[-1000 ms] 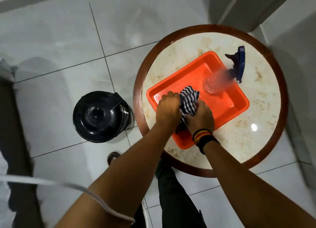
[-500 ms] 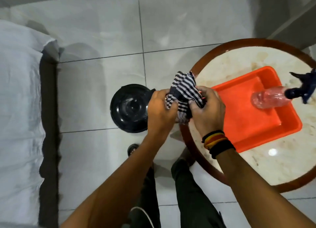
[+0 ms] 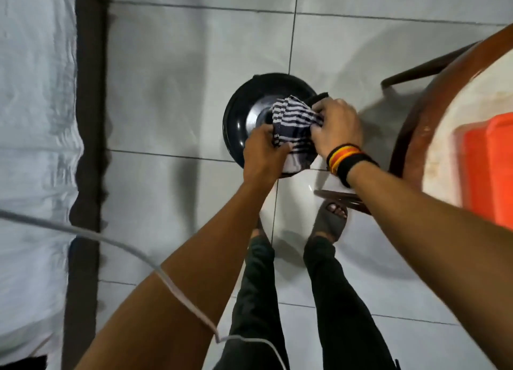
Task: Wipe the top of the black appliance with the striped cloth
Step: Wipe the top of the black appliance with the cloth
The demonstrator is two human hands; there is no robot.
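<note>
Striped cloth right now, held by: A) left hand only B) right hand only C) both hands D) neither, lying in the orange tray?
C: the left hand and right hand each grip an edge of the striped cloth, bunched between them above the black appliance on the floor.

Grey tiled floor (image 3: 180, 78) with dark grout lines. Round table (image 3: 444, 106), brown rim and pale mottled top, at right edge. Orange tray (image 3: 488, 169) on the table, partly out of frame. White bedding (image 3: 33, 119) along left side. Thin white cable (image 3: 111, 239) crossing lower left.
</note>
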